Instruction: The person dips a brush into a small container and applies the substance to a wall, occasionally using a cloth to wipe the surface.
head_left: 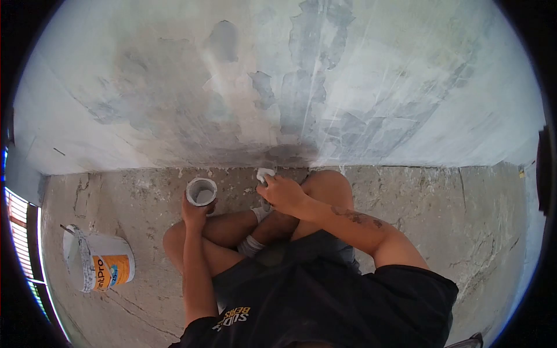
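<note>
My left hand is wrapped round a small round tub, its open top facing up and some white material inside. My right hand is closed on a small white item, too small to make out clearly, just in front of the base of the wall. The wall is patchy, with grey areas showing through a pale coat. Both hands are above my crossed legs, and a gap lies between them.
A large white bucket with an orange label stands on the cracked concrete floor at the left. Barred openings show at the far left. A dark object is at the right edge.
</note>
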